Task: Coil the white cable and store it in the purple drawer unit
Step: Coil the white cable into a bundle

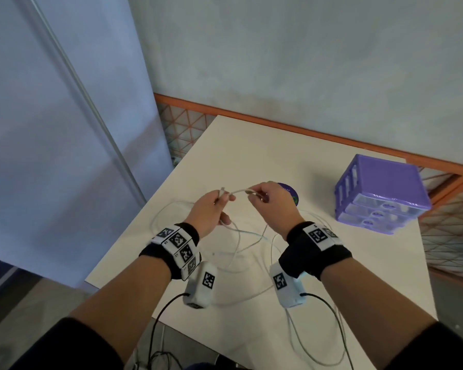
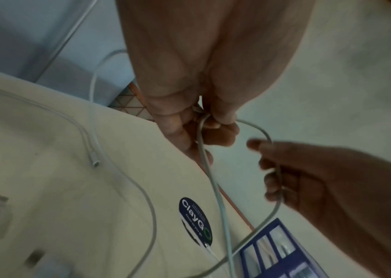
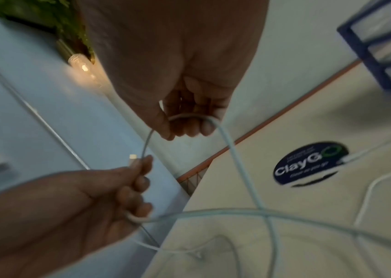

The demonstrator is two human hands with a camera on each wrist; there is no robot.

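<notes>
The thin white cable (image 1: 238,191) runs between both hands above the white table (image 1: 251,145), and its slack lies in loose loops on the tabletop (image 1: 241,247). My left hand (image 1: 223,197) pinches the cable close to its connector end (image 3: 132,157), and its lower fingers curl round another strand. My right hand (image 1: 254,194) grips the cable (image 3: 237,159) a short way along, fingers curled round it. The purple drawer unit (image 1: 382,193) stands at the table's right side with its drawers closed, apart from both hands.
A round dark sticker (image 1: 292,193) lies on the table just behind my right hand. An orange mesh rail (image 1: 332,134) borders the table's far and right edges. Some cable hangs over the near edge (image 1: 300,332). A pale wall panel stands to the left.
</notes>
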